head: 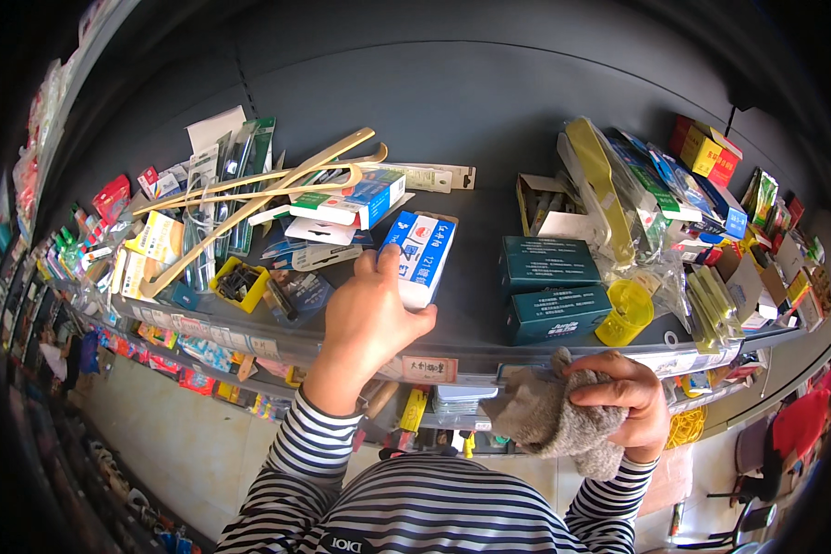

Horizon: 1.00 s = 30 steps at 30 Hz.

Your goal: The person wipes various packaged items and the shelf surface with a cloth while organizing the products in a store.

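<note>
My left hand (pixel 370 315) grips a blue-and-white cardboard box (pixel 426 242) that bears writing. Its fingers lie along the near left side and the thumb is at the front right corner. The box appears to rest on the dark shelf (pixel 467 318); its underside is hidden. A crumpled grey-brown cloth (pixel 537 408) is bunched in my right hand (pixel 637 405), just off the shelf's front edge. Left of the box, more blue, green and white boxes (pixel 360 197) lie under long wooden back scratchers (pixel 318 161). Two dark green boxes (pixel 554 315) sit to its right.
A yellow tray of small dark items (pixel 239 282) stands near the front edge at left. At right are a translucent yellow cup (pixel 624 311), a yellow-handled item in plastic wrap (pixel 601 190) and many packaged goods. Price labels (pixel 429 369) line the edge; a lower shelf (pixel 450 419) holds goods.
</note>
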{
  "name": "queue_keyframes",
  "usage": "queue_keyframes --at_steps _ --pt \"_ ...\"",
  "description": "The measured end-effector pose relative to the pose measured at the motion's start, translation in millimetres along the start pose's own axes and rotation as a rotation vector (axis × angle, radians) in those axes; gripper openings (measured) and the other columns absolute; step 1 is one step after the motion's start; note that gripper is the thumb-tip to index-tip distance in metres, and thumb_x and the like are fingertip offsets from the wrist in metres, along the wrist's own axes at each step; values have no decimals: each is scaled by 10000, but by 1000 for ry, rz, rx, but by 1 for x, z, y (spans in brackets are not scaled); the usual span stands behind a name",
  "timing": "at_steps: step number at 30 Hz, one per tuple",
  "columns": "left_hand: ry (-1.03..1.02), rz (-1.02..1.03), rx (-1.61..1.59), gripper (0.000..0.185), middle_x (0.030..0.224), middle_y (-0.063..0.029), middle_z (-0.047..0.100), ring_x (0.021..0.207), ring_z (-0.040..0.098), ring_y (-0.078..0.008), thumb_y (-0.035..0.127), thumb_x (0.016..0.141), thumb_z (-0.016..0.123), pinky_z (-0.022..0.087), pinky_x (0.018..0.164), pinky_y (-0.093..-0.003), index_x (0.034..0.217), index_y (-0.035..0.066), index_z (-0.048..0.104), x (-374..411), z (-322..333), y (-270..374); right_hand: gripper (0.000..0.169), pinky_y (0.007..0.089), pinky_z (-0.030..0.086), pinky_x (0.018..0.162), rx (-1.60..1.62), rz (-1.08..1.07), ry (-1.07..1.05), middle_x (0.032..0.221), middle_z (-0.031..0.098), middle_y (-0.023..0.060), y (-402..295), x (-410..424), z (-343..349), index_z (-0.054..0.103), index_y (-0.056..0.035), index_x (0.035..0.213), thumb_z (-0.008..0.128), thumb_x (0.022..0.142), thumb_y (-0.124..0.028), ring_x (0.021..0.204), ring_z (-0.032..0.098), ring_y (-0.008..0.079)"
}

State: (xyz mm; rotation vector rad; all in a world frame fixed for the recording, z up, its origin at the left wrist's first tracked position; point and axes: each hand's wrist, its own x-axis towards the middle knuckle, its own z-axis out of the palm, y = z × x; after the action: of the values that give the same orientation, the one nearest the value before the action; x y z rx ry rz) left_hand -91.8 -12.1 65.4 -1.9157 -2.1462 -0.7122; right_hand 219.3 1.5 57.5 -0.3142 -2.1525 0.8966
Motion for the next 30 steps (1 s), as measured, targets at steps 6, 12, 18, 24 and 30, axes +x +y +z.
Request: queue_keyframes --at_steps 6,12,18,24,30 --pt "30 -103 -284 737 1147 -217 569 1000 606 -339 313 626 727 481 870 -367 1230 -39 493 7 -2 -10 417 342 495 793 -137 -27 31 1080 633 155 14 6 9 710 -66 978 750 565 -28 914 635 288" --pt "-49 -125 -645 747 1128 -209 597 982 610 -265 292 624 737 470 853 -326 1245 -40 490 22 -11 -12 417 333 491 802 -77 -28 14 1075 632 149 22 7 8 701 -59 986 742 572 -26 923 632 285" --pt "-82 -149 -737 764 1044 -192 634 910 636 -254 333 598 728 496 779 -304 1201 -79 505 77 6 2 447 336 487 816 -51 -12 -2 1082 629 152 31 4 8 691 -44 999 712 553 -15 940 629 290" --pt "-166 -175 -483 759 989 -185 654 813 655 -218 389 578 721 516 662 -293 1167 -60 556 120 32 29 470 347 485 828 -27 -16 -14 1089 627 162 35 2 6 690 -38 1006 679 537 -8 952 628 299" --pt "-238 -67 -188 749 1092 -220 626 1019 614 -298 415 631 703 465 873 -330 1192 -51 531 128 39 69 470 354 487 828 -46 -11 -20 1087 627 170 35 1 5 692 -40 1003 689 534 -16 953 628 303"
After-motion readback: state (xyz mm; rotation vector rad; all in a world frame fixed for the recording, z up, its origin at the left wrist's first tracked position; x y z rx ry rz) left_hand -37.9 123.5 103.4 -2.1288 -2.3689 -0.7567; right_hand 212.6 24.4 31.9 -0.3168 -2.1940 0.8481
